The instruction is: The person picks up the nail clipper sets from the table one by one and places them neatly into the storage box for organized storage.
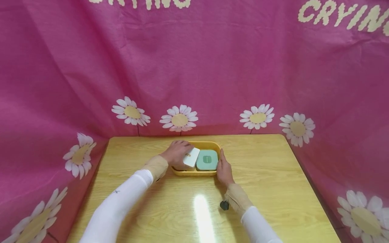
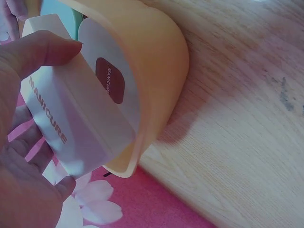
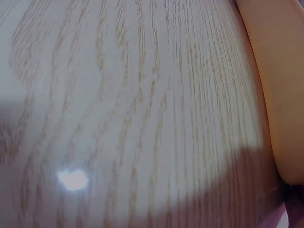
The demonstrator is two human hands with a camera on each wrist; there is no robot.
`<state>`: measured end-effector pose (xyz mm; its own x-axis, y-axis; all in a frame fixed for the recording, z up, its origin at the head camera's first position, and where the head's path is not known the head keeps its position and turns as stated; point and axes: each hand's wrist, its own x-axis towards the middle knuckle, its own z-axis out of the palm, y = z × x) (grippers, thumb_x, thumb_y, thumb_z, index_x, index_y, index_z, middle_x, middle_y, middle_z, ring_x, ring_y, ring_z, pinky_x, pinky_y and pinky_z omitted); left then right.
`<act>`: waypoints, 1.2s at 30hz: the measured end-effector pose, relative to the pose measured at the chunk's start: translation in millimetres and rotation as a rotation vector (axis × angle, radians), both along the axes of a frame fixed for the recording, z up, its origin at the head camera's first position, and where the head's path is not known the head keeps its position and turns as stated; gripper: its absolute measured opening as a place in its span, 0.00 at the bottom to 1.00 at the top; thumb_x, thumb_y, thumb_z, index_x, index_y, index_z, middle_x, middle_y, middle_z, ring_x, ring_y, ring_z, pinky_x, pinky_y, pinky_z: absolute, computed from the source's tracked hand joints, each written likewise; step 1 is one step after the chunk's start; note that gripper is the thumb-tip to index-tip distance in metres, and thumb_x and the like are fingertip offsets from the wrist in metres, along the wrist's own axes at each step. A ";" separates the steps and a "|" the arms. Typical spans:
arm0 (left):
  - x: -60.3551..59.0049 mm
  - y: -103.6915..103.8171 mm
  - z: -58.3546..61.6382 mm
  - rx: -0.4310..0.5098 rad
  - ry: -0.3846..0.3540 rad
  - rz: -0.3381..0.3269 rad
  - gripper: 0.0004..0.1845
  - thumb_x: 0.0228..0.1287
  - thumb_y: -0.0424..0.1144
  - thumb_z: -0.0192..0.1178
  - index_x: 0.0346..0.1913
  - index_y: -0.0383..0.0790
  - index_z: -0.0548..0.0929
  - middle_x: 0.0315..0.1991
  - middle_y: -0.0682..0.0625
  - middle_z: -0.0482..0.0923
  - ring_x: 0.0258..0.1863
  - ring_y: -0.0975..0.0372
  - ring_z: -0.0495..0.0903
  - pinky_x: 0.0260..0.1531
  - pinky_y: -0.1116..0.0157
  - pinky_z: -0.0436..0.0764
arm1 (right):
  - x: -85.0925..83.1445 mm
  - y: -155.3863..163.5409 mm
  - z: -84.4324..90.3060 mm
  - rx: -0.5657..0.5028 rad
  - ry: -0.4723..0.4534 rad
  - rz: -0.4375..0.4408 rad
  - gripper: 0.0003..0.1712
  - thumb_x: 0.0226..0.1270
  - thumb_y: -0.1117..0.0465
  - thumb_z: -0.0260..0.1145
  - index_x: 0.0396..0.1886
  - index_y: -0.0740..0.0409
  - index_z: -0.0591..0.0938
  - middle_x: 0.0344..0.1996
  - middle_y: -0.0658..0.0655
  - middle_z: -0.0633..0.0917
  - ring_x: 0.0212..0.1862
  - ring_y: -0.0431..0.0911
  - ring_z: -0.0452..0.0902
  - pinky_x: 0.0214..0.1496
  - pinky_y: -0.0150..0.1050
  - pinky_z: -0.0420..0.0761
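My left hand grips a white box lettered MANICURE, thumb across one side and fingers round the other. The box tilts over the left part of a yellow basket, partly hidden by the hand in the head view. Inside the basket lies a mint-green case with a darker square label. Beneath the tilted box, a white rounded case with a dark red MANICURE label shows in the left wrist view. My right hand rests along the basket's right outer wall, fingers straight.
The basket stands near the back edge of a light wooden table. A pink curtain printed with daisies hangs behind and along both sides. A small black object is by the right wrist.
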<state>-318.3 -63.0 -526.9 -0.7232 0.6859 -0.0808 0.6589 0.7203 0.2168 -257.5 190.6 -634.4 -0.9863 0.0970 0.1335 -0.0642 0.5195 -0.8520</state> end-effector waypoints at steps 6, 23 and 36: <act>-1.5 3.3 -1.8 -0.037 -0.011 -0.013 0.48 0.53 0.59 0.79 0.75 0.43 0.73 0.69 0.44 0.74 0.69 0.48 0.68 0.73 0.44 0.63 | 0.1 -2.0 0.6 0.007 0.001 -0.005 0.31 0.85 0.68 0.43 0.84 0.66 0.54 0.79 0.67 0.62 0.78 0.61 0.62 0.79 0.56 0.63; -6.9 6.9 -27.3 -0.106 0.000 0.009 0.47 0.49 0.50 0.82 0.73 0.45 0.75 0.67 0.45 0.76 0.67 0.49 0.71 0.71 0.47 0.68 | 0.9 -3.1 0.8 0.027 0.020 -0.013 0.31 0.85 0.68 0.43 0.83 0.68 0.56 0.78 0.68 0.63 0.76 0.63 0.63 0.78 0.57 0.64; -9.2 9.2 -28.6 -0.080 -0.072 0.052 0.47 0.47 0.47 0.85 0.72 0.41 0.76 0.68 0.42 0.76 0.67 0.47 0.72 0.71 0.46 0.68 | -2.3 -1.8 -2.0 0.042 0.036 -0.021 0.31 0.85 0.67 0.44 0.83 0.66 0.56 0.77 0.68 0.65 0.75 0.62 0.66 0.77 0.56 0.66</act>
<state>-327.6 -53.8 -555.5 -0.7482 0.6366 -0.1872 0.6046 0.7703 0.2027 -259.8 188.8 -636.4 -0.9786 0.1113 0.1732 -0.0831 0.5560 -0.8270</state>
